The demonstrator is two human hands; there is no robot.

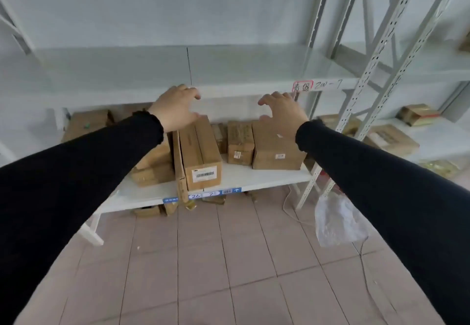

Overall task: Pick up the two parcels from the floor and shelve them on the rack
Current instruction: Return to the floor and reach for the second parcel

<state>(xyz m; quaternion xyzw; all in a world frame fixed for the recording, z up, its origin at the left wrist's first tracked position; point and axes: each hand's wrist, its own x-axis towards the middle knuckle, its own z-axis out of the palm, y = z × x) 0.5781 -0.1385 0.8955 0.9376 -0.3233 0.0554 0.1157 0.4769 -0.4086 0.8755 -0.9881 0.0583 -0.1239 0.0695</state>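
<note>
Both my arms in black sleeves reach toward a white metal rack (254, 90). My left hand (175, 107) and my right hand (282, 111) hover at the front edge of its bare middle shelf, fingers spread and curved, holding nothing. Below them, the lower shelf (267, 176) carries several brown cardboard parcels: a long box with a barcode label (203, 154), a square box (276, 149) and a smaller one (240, 144). No parcel lies on the open floor tiles in front of me.
A clear plastic bag (338, 220) hangs by the rack's perforated upright (366, 80). A white cable (290, 207) trails on the pinkish tiled floor (216, 261). More cartons sit under the rack and on the neighbouring rack (391, 139) to the right.
</note>
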